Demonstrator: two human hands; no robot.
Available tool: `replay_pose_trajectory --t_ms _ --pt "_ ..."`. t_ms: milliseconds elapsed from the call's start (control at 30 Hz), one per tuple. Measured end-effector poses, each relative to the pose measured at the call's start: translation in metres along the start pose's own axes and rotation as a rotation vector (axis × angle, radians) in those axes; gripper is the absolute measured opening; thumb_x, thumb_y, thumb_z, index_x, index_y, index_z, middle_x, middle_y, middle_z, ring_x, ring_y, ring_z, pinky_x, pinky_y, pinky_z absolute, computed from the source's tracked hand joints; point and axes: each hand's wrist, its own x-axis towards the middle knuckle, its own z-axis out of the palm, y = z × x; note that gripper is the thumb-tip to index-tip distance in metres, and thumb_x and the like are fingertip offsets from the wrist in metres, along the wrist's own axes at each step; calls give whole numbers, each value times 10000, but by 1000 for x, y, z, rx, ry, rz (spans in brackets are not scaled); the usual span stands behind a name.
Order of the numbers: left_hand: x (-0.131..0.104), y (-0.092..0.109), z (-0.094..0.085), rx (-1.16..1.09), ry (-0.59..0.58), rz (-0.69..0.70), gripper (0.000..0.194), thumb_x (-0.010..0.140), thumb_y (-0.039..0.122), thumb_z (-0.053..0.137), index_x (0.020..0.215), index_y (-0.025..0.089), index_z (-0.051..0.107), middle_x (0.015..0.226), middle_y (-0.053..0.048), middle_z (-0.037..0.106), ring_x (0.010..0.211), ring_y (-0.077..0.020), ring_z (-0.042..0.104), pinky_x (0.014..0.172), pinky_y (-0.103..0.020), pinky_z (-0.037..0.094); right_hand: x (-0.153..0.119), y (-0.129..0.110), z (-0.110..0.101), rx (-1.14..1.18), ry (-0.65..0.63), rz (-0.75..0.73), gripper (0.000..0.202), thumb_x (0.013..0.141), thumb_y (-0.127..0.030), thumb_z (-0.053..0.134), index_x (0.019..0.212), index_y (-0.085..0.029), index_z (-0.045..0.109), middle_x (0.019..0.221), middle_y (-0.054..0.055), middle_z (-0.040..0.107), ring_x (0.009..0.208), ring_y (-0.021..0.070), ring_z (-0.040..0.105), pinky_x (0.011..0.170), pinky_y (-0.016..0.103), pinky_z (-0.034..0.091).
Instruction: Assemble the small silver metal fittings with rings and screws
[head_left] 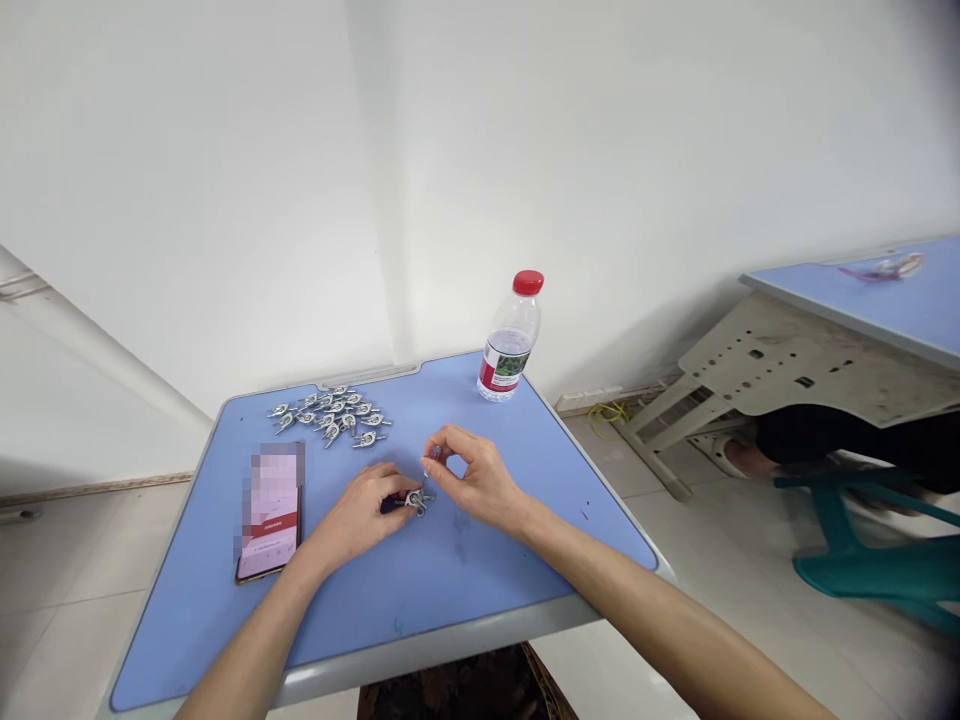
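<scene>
My left hand (369, 508) rests low over the blue desk (517, 580), its thumb and fingertips closed on a small silvery metal fitting (417, 500) with short prongs. My right hand (474, 474) pinches a thin tool (433, 455) that looks like a small screwdriver with a clear, reddish handle. Its narrow shaft points down and meets the fitting; the exact contact is too small to make out. Beyond my left hand lies a loose group of similar metal fittings (346, 421), several of them, spread on the desk.
A phone (271, 515) with a lit screen lies left of my left hand. A clear bottle (508, 350) with a red cap stands at the back right corner. White wall (450, 180) rises behind the desk. Rightward are another desk (862, 300), a green stool (862, 560) and a person's leg.
</scene>
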Motion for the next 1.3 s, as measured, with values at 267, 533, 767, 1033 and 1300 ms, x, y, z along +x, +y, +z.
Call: replay_pose_trajectory --t_ms 267,533,767,1033,1300 --pt "0 -4 1 -15 -6 -3 203 851 278 575 1010 217 685 992 -52 651 944 -208 570 857 -333 443 0 5 0 -102 -67 -118 78 896 -197 502 949 -196 559 794 18 599 673 125 550 650 261 468" --pt "1 -1 0 -28 -5 4 197 850 272 573 1002 231 692 1044 -42 662 974 -210 578 893 -327 435 3 0 -6 -97 -212 -300 229 962 -179 381 1099 -186 565 946 80 660 848 160 606 758 295 486" --pt "0 -5 2 -7 7 2 205 850 242 579 1016 233 699 1070 -35 654 954 -198 589 871 -302 437 2 1 -5 -89 -136 -320 176 947 -170 432 967 -191 606 819 45 669 726 137 603 678 264 477" --pt "1 -5 3 -1 9 8 208 849 224 579 1014 232 704 1040 -30 665 943 -192 593 844 -288 442 0 0 -3 -113 -82 -278 167 944 -181 454 888 -195 611 746 20 652 646 119 585 631 243 439" --pt "1 -5 3 -2 18 2 219 845 227 566 1010 219 710 1044 -37 668 935 -190 603 843 -287 447 0 1 -1 -150 -42 -270 183 943 -200 464 840 -172 612 673 10 627 590 100 541 596 217 415"
